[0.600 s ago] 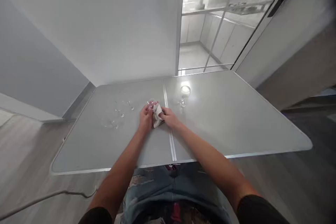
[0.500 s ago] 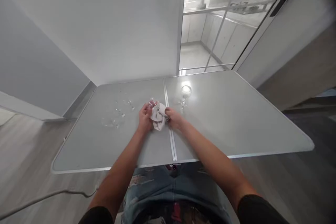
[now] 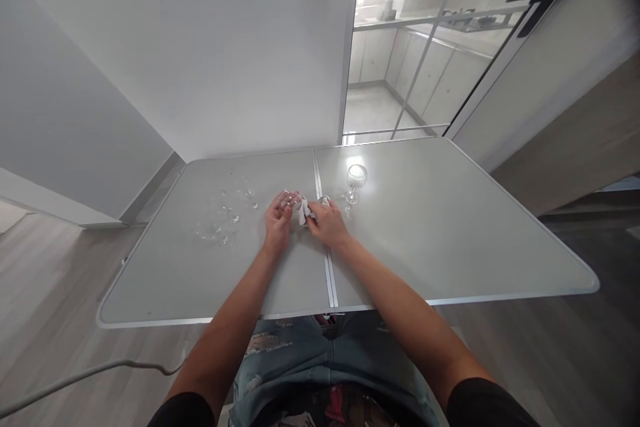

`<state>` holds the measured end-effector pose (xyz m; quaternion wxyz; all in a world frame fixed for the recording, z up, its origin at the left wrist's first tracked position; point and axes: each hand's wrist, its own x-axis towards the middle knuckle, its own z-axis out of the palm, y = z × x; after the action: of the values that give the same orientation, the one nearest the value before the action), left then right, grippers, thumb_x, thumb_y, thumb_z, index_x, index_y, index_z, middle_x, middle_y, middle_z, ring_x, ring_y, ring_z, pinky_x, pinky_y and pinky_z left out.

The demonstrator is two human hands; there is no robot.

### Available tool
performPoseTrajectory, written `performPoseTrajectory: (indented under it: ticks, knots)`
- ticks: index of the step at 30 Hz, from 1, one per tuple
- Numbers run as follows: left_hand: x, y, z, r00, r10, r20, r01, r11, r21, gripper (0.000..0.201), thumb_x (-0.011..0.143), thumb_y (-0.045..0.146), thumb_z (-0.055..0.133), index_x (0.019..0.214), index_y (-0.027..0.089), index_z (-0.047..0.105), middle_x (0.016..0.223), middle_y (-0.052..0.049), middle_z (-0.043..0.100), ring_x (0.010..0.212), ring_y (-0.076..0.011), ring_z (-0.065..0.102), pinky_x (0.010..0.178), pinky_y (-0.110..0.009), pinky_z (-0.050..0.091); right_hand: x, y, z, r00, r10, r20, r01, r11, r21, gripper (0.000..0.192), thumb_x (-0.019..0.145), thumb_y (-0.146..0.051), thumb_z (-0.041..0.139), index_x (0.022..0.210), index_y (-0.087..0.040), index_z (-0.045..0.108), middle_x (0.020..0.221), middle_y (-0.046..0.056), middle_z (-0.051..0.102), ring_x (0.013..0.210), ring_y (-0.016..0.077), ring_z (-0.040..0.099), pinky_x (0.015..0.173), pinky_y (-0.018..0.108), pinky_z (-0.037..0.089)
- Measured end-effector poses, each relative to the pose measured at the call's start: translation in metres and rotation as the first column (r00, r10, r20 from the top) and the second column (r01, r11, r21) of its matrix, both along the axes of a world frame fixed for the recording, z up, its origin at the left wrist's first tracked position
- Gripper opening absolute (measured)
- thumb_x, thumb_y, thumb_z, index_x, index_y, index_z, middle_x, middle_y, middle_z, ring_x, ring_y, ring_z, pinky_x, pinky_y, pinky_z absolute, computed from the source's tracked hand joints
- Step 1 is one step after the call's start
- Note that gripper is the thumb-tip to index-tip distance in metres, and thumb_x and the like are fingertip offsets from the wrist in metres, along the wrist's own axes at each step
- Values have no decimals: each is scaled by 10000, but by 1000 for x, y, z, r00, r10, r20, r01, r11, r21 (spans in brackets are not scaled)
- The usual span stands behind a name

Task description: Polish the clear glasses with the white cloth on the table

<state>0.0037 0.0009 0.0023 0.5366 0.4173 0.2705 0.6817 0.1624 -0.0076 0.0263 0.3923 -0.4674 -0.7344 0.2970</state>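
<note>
My left hand [image 3: 277,221] grips a small clear glass [image 3: 290,199] over the middle of the grey folding table [image 3: 450,240]. My right hand [image 3: 327,223] presses a crumpled white cloth [image 3: 304,211] against that glass. The two hands meet just left of the table's centre seam. A clear stemmed glass [image 3: 355,181] stands upright a short way to the right of my right hand.
Several clear glass items [image 3: 223,217] lie scattered on the left half of the table. A white wall stands behind the table, and a glass sliding door [image 3: 415,60] opens behind its right half. A grey cable [image 3: 75,380] runs over the wooden floor at lower left.
The cloth has shrunk from a wad between both hands to a small bunch under my right fingers, and my right hand has shifted a little toward the glass. The view tilted slightly.
</note>
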Motion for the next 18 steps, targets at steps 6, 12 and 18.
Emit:
performPoseTrajectory:
  ticks: [6, 12, 18]
  knots:
    - [-2, -9, 8, 991, -137, 3, 137, 989, -60, 630, 738, 505, 819, 1256, 193, 643, 1383, -173, 602, 1179, -301, 651, 1026, -423, 509, 4, 5, -2, 798, 41, -601, -448, 708, -545, 212, 652, -360, 608, 761, -178, 609, 655, 10, 575, 622, 170, 534, 627, 297, 420]
    - [0, -7, 11, 998, -69, -5, 69, 998, -2, 609, 737, 479, 830, 1246, 209, 631, 1360, -159, 614, 1203, -310, 639, 1084, -459, 460, 7, 2, 0, 950, 84, -301, -165, 953, -253, 189, 736, -292, 564, 868, -180, 642, 794, 42, 642, 785, 217, 575, 771, 345, 422]
    - [-1, -4, 9, 999, -30, 12, 29, 999, 34, 613, 744, 416, 842, 1271, 225, 594, 1353, -161, 608, 1200, -302, 642, 1113, -482, 424, 3, -5, -1, 990, -28, 135, 4, 984, 180, 322, 810, -149, 461, 1102, -201, 588, 997, 78, 683, 976, 256, 580, 941, 412, 336]
